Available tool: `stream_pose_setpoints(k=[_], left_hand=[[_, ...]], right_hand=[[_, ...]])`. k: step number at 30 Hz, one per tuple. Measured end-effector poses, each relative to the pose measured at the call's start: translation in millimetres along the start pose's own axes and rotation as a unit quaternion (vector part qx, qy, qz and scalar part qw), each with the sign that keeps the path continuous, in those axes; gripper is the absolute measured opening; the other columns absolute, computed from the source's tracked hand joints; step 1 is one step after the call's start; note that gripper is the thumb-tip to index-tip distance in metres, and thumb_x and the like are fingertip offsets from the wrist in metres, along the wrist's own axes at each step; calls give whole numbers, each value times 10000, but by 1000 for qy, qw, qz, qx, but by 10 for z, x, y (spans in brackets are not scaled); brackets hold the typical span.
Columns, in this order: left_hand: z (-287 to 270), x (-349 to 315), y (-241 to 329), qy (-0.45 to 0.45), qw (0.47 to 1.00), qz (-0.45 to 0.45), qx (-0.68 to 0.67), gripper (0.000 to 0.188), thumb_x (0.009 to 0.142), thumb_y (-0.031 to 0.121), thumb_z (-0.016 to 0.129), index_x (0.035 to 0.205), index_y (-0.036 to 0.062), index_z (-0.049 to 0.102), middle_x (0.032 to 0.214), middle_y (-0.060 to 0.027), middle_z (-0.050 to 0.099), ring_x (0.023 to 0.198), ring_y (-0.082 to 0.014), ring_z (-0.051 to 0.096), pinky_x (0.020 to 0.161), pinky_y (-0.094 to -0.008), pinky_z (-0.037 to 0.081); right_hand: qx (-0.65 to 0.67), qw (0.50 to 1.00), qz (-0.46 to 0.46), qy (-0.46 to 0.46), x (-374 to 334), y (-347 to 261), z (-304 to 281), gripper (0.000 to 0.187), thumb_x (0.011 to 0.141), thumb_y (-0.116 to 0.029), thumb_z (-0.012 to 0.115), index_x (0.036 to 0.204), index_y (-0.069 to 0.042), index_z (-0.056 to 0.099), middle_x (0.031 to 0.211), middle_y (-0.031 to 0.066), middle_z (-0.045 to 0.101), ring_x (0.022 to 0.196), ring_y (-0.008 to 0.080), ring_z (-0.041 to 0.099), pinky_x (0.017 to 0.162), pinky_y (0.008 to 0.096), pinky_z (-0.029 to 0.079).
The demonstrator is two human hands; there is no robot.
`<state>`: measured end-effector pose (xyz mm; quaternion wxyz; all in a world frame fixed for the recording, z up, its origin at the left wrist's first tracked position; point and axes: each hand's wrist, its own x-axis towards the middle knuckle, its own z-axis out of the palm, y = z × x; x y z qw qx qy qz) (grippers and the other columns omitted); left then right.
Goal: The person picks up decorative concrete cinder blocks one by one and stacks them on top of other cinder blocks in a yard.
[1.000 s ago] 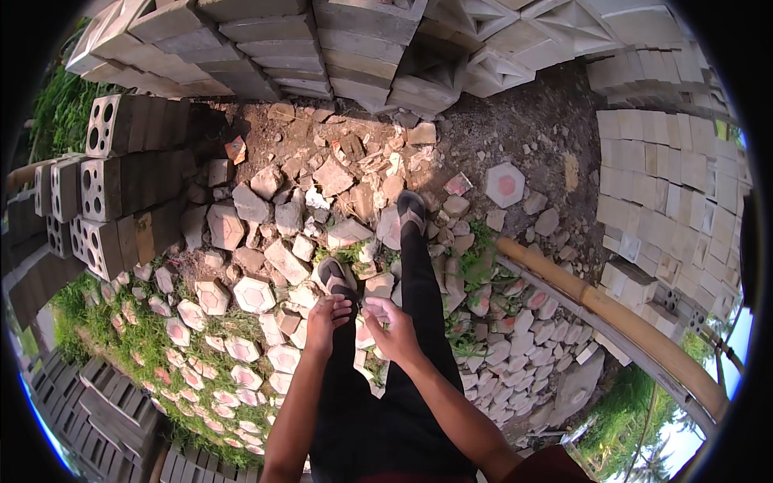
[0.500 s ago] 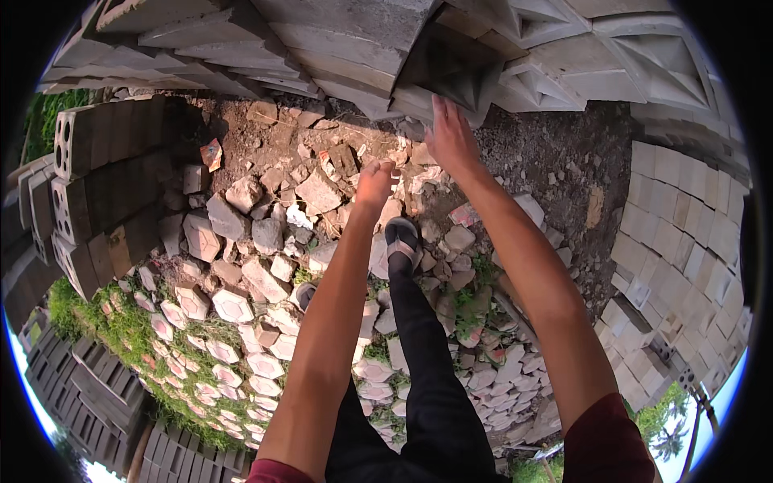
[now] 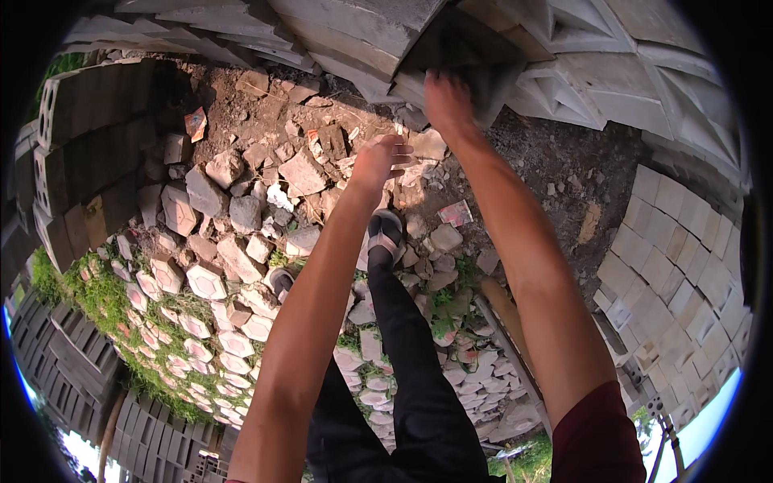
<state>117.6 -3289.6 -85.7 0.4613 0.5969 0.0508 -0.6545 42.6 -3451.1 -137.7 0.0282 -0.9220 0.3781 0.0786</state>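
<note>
My right hand (image 3: 448, 103) is raised to the stack at the top of the view. Its fingers bend over the lower edge of a shaded grey concrete block (image 3: 487, 56) with a square, sunken face. The fingertips are partly lost in the shadow. Lower and to the left, my left hand (image 3: 378, 163) hangs above the rubble, holding nothing, its fingers apart. Pale concrete blocks with pyramid-shaped recesses (image 3: 576, 28) adjoin the shaded one on the right.
Broken stones (image 3: 304, 171) cover the ground around my sandalled foot (image 3: 386, 229). Hollow blocks (image 3: 88, 113) are piled at left, and pale blocks (image 3: 668, 241) form a stack at right. Hexagonal pavers (image 3: 207, 279) lie in grass. A long bar (image 3: 515, 354) rests under my right arm.
My right hand has moved up, its fingers now bent over the block's edge. My left hand has risen slightly, its fingers reaching further right. The whole view has shifted a little.
</note>
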Motion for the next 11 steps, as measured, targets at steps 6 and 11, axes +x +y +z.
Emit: stream_pose_setpoints(k=[6,11], left_hand=[[24,-144,-304,46,998,-19,31,338,906,250,420,1141,53,565,998,-69,657,958,-186,586,837,-369,420],[-162,-501,-406,87,996,-16,-19,344,909,293,433,1128,67,573,1004,-61,664,955,-180,584,843,-375,407]], right_hand=[[-27,999,22,-22,18,72,-58,232,829,-103,509,1038,-15,557,1026,158,607,1014,285,579,847,427,461],[34,988,-40,-145,-253,286,-473,477,791,-177,625,1203,11,477,1219,221,526,1159,316,511,960,428,422]])
